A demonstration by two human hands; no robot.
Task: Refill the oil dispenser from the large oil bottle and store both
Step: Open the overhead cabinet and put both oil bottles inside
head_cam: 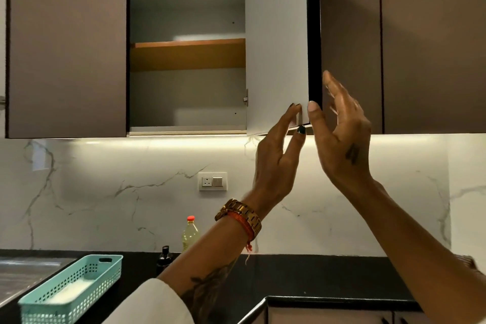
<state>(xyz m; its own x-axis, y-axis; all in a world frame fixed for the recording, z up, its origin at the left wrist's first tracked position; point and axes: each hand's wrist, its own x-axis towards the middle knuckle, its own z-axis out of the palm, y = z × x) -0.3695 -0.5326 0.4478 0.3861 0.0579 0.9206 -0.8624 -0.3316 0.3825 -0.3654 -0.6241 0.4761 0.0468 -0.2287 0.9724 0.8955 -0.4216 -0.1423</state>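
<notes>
Hands first, since the head view is the only one: the left hand (276, 155) and the right hand (342, 137) are both raised to the lower free corner of an open cabinet door (276, 42). The left grip has its fingertips laid on the door's pale inner face at the bottom edge, with the thumb under the corner; the fingers look nearly straight, touching rather than wrapped. The right grip has its thumb against the door's edge and its other fingers spread apart and upright, holding nothing.

Left of both grips, the cabinet (188, 102) stands open, with a wooden shelf (188, 54) partway up; no bottle shows on the shelf or on the cabinet floor.

Well below the grips, on the black bench (302, 276), the large oil bottle (190, 235) with its red cap stands by the marble wall, and the dark oil dispenser (164, 258) stands just beside it, lower and to the left. Both are upright and capped. Further down-left lies a teal basket (73, 289).

Judged from this, storing has not been done: neither vessel is in the cabinet. Whether the refill is finished cannot be told, as the dispenser's level is hidden by its dark body.
</notes>
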